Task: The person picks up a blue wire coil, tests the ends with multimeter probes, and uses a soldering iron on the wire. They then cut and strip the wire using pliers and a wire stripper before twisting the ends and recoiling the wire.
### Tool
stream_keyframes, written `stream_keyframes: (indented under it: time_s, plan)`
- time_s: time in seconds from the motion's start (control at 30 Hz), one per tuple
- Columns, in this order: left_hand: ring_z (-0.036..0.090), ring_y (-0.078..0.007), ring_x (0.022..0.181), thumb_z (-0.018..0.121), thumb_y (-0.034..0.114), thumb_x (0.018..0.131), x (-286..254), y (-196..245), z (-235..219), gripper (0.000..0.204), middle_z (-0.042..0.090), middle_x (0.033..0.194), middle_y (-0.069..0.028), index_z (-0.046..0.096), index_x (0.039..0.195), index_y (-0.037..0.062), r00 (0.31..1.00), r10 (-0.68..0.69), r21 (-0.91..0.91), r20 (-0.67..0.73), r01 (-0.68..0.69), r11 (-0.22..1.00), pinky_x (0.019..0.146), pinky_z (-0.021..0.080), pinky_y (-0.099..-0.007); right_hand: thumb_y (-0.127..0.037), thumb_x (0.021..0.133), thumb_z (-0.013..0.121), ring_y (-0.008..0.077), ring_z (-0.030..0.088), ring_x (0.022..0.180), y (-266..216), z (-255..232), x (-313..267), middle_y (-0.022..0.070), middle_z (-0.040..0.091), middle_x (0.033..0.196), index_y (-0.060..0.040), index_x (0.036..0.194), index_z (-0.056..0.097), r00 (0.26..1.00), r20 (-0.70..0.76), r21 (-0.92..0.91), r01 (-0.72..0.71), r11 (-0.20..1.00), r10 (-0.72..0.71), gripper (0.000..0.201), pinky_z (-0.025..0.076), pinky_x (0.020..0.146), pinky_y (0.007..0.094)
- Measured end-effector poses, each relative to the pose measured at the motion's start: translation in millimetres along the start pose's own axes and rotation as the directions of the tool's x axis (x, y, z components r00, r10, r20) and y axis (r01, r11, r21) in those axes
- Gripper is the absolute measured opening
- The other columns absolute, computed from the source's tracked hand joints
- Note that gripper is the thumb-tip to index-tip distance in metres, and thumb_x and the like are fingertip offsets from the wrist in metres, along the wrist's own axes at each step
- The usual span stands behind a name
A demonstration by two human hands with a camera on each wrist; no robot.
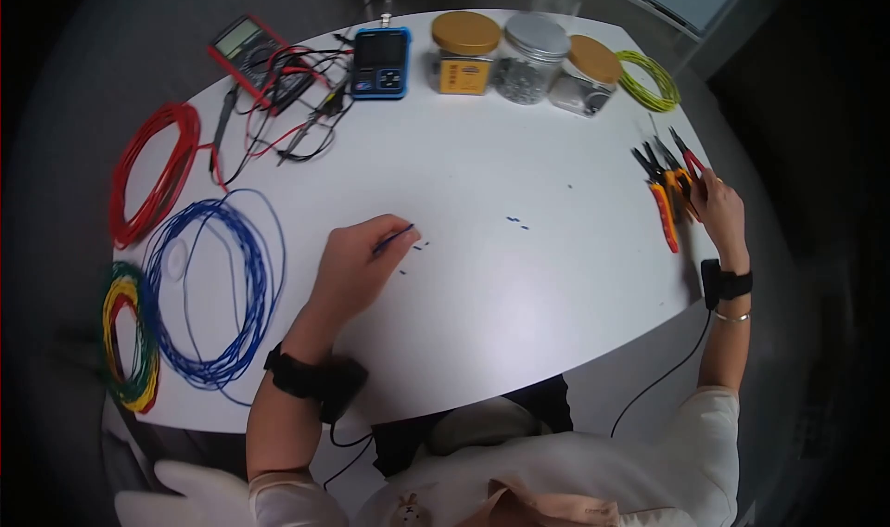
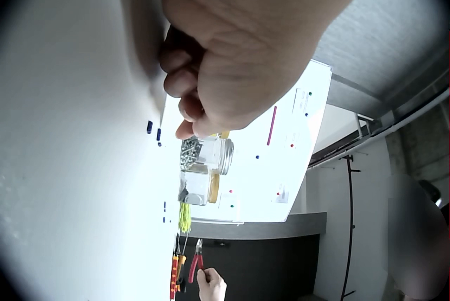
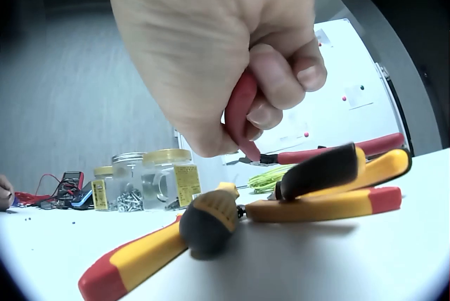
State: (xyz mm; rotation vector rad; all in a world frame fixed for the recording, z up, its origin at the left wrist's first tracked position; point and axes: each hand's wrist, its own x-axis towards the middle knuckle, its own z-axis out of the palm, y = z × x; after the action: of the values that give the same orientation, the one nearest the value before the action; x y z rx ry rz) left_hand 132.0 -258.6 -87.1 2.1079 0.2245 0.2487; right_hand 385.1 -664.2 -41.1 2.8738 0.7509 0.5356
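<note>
My left hand point(image 1: 357, 263) is over the middle-left of the white table, pinching a short blue wire point(image 1: 394, 239) between thumb and fingers. Curled fingers of that hand point(image 2: 239, 48) fill the top of the left wrist view, where the wire is hidden. Small blue bits point(image 1: 513, 219) lie beside it and farther right. At the table's right edge my right hand point(image 1: 721, 214) grips red-handled pliers point(image 1: 691, 159), with one red handle point(image 3: 240, 107) inside its fingers in the right wrist view. Several yellow, orange and red-handled tools point(image 1: 664, 216) lie just left of that hand.
Red point(image 1: 123, 193), blue point(image 1: 255, 286) and green-yellow point(image 1: 113, 295) wire coils lie left. A multimeter point(image 1: 243, 50), blue-framed device point(image 1: 381, 63) and lidded jars point(image 1: 531, 63) stand along the back. A yellow-green coil point(image 1: 660, 82) is at back right.
</note>
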Motion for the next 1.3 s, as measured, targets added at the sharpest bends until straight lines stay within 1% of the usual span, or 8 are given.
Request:
stream_keyframes:
  time_s: [0.2, 0.47, 0.7, 0.87, 0.93, 1.07, 1.2, 1.3]
  plan:
    - [0.049, -0.0108, 0.055, 0.059, 0.016, 0.086, -1.3, -0.3, -7.1, 0.018, 0.058, 0.063, -0.0072, 0.064, 0.089, -0.0009, 0.999, 0.012, -0.004, 0.046, -0.012, 1.0, 0.053, 0.039, -0.0234, -0.018, 0.089, 0.054, 0.0329, 0.061, 0.06, -1.8, 18.7, -5.2, 0.0177, 0.06, 0.067, 0.0, 0.093, 0.055, 0.997, -0.032, 0.055, 0.065, 0.996, -0.064, 0.018, 0.046, 0.054, 0.0396]
    - [0.052, -0.0157, 0.056, 0.057, 0.022, 0.087, -4.2, -2.3, -7.4, 0.023, 0.061, 0.066, -0.01, 0.065, 0.089, -0.0001, 0.999, 0.019, 0.025, 0.048, -0.02, 0.999, 0.055, 0.041, -0.0269, -0.015, 0.09, 0.054, 0.0284, 0.057, 0.061, -10.3, -4.7, -7.8, 0.014, 0.058, 0.071, -0.0013, 0.087, 0.055, 0.998, -0.05, 0.021, 0.045, 0.999, -0.044, 0.015, 0.044, 0.055, 0.0363]
    - [0.057, -0.0183, 0.06, 0.055, 0.023, 0.088, -5.6, -2.6, -3.8, 0.025, 0.062, 0.07, -0.0115, 0.065, 0.091, 0.0, 0.996, 0.093, 0.047, -0.008, -0.093, 0.995, 0.058, 0.044, -0.029, -0.011, 0.085, 0.061, 0.0172, 0.047, 0.05, -78.6, -47.6, -20.5, 0.0098, 0.05, 0.063, -0.0025, 0.085, 0.054, 0.96, -0.197, 0.301, 0.251, 0.92, -0.197, 0.011, 0.039, 0.049, 0.0301]
    - [0.058, -0.02, 0.063, 0.052, 0.021, 0.089, -12.9, 13.5, -10.3, 0.025, 0.063, 0.072, -0.0122, 0.066, 0.095, 0.0002, 0.999, 0.054, -0.069, 0.006, -0.054, 0.996, 0.061, 0.044, -0.0294, -0.008, 0.086, 0.059, 0.0113, 0.04, 0.049, -103.4, -61.0, -36.8, 0.0061, 0.048, 0.065, -0.0011, 0.087, 0.055, 0.96, -0.168, 0.381, 0.272, 0.884, -0.223, 0.008, 0.034, 0.046, 0.0262]
    - [0.059, -0.0228, 0.065, 0.051, 0.02, 0.089, -18.1, 27.2, -16.8, 0.025, 0.063, 0.073, -0.0129, 0.065, 0.095, 0.0007, 0.984, 0.173, 0.035, -0.031, -0.172, 0.984, 0.063, 0.045, -0.0314, -0.007, 0.085, 0.059, 0.0099, 0.041, 0.051, -117.1, -74.2, -47.7, 0.0054, 0.048, 0.065, -0.0018, 0.09, 0.056, 0.967, -0.147, 0.461, 0.251, 0.851, -0.206, 0.007, 0.034, 0.046, 0.0252]
    - [0.061, -0.0288, 0.071, 0.051, 0.021, 0.089, -31.2, 58.1, -21.3, 0.024, 0.064, 0.075, -0.0141, 0.066, 0.094, 0.0017, 0.929, 0.369, 0.378, -0.016, -0.336, 0.863, 0.068, 0.047, -0.0364, -0.008, 0.08, 0.065, 0.0124, 0.047, 0.053, -154.1, -102.9, -58.2, 0.0069, 0.053, 0.069, -0.0022, 0.091, 0.059, 0.926, -0.193, 0.553, 0.376, 0.743, -0.326, 0.014, 0.04, 0.05, 0.0254]
    - [0.06, -0.031, 0.075, 0.052, 0.022, 0.088, -57.6, 92.4, -24.9, 0.024, 0.063, 0.079, -0.0138, 0.066, 0.091, 0.0028, 0.878, 0.478, 0.47, -0.034, -0.408, 0.783, 0.07, 0.047, -0.039, -0.009, 0.079, 0.066, 0.0131, 0.048, 0.054, -209.0, -119.6, -61.1, 0.008, 0.055, 0.07, -0.002, 0.094, 0.061, 0.822, -0.213, 0.691, 0.509, 0.513, -0.529, 0.017, 0.042, 0.053, 0.0256]
    - [0.059, -0.0287, 0.078, 0.054, 0.022, 0.086, -78.1, 106.4, -25.0, 0.022, 0.062, 0.08, -0.012, 0.067, 0.088, 0.0041, 0.825, 0.55, 0.464, -0.129, -0.44, 0.769, 0.07, 0.047, -0.0381, -0.009, 0.077, 0.067, 0.0135, 0.051, 0.058, -257.7, -119.0, -66.6, 0.0069, 0.057, 0.07, 0.0006, 0.097, 0.06, 0.734, -0.127, 0.834, 0.443, 0.329, -0.667, 0.023, 0.043, 0.056, 0.0262]
